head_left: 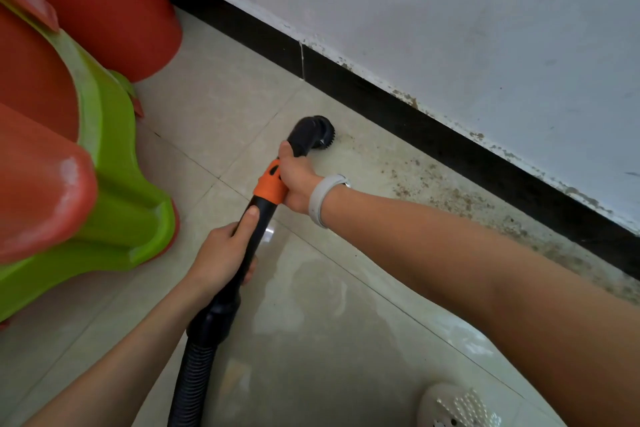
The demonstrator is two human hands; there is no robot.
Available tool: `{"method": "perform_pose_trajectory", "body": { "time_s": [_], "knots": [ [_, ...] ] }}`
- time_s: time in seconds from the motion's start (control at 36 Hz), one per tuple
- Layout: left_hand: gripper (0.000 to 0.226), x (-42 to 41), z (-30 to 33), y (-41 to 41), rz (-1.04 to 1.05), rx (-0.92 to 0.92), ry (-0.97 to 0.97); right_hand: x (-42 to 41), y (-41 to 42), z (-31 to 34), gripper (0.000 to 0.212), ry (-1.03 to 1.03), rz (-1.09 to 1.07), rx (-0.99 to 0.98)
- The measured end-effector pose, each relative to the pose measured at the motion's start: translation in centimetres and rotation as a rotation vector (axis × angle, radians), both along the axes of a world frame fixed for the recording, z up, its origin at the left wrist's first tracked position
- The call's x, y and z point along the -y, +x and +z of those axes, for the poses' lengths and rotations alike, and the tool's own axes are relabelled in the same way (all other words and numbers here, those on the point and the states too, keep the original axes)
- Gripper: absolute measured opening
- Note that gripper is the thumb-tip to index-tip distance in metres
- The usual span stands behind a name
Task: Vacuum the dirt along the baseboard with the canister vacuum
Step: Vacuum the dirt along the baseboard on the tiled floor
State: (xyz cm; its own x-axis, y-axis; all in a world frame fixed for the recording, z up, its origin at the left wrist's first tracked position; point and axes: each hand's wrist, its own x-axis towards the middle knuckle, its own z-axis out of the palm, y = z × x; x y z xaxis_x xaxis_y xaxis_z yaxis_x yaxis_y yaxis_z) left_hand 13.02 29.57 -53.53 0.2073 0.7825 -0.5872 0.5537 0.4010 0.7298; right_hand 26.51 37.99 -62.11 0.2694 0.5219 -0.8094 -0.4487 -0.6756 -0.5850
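With both hands (298, 180) gripping the wand (266, 191), keep brush head (320, 133) flat, sweeping along baseboard (415, 121) through dirt (450, 191).

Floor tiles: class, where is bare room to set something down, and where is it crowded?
Free: tiles between the green stool and brush nozzle, and between the forearms. Crowded: the dirt strip along the baseboard, and the left, with stool and red bucket.

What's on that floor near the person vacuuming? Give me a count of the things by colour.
Red or orange-red: 2, the bucket and the slide on the green frame
Green: 1, the plastic frame
Black with an orange collar: 1, the vacuum wand
White: 1, the perforated slipper
Total: 5
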Motion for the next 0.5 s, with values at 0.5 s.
{"method": "perform_pose_trajectory", "body": {
  "time_s": [0.5],
  "knots": [
    [0.055,-4.5,0.1,1.7,-0.02,-0.022,-0.074,-3.5,1.5,3.8,0.05,0.034,0.023,0.044]
  ]
}}
